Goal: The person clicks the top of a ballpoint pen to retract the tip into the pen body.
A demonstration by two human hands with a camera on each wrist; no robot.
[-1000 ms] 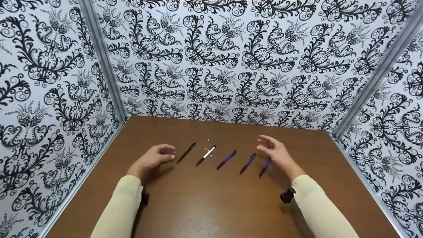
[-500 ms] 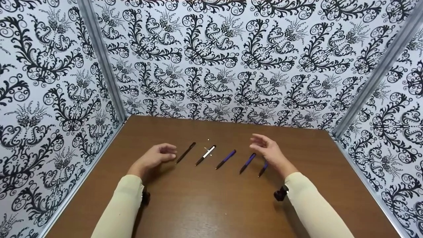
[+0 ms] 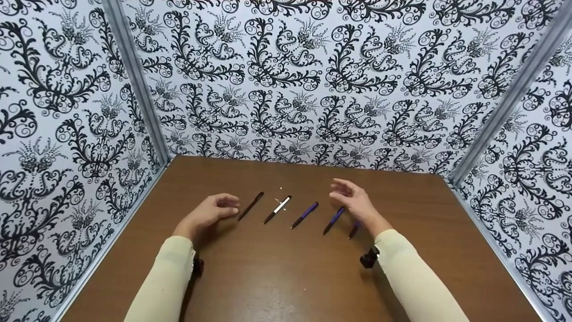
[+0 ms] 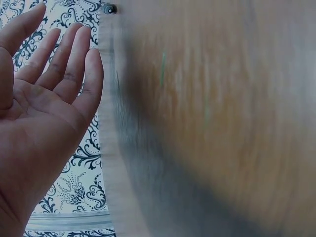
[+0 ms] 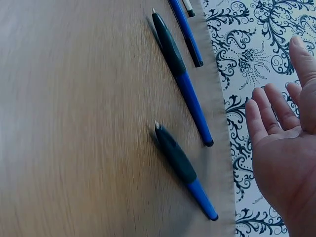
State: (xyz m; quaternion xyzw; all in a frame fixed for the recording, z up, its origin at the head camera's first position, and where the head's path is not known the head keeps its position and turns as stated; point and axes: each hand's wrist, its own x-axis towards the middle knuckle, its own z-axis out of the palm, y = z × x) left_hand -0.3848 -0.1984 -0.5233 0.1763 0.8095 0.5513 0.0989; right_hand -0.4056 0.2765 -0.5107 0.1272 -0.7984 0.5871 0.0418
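Several pens lie in a slanted row on the brown table. From the left come a black pen (image 3: 250, 206), a white pen with a dark grip (image 3: 277, 209), and three blue pens with dark grips: the first blue pen (image 3: 304, 215), the second blue pen (image 3: 334, 221) and the rightmost blue pen (image 3: 354, 230). My left hand (image 3: 210, 214) is just left of the black pen, fingers relaxed, holding nothing. My right hand (image 3: 355, 201) hovers over the two rightmost pens and partly hides them; its fingers are loosely extended and hold nothing. The right wrist view shows its open palm (image 5: 289, 163).
The wooden table (image 3: 277, 268) is enclosed by patterned black-and-white walls (image 3: 286, 89) at the back and sides, with metal posts (image 3: 138, 85) at the corners. Small white specks (image 3: 280, 188) lie near the white pen. A dark wrist camera (image 3: 369, 258) sits at my right sleeve.
My right hand has moved left, from over the rightmost blue pen to over the second one from the right. My left hand and the pens have stayed in place.
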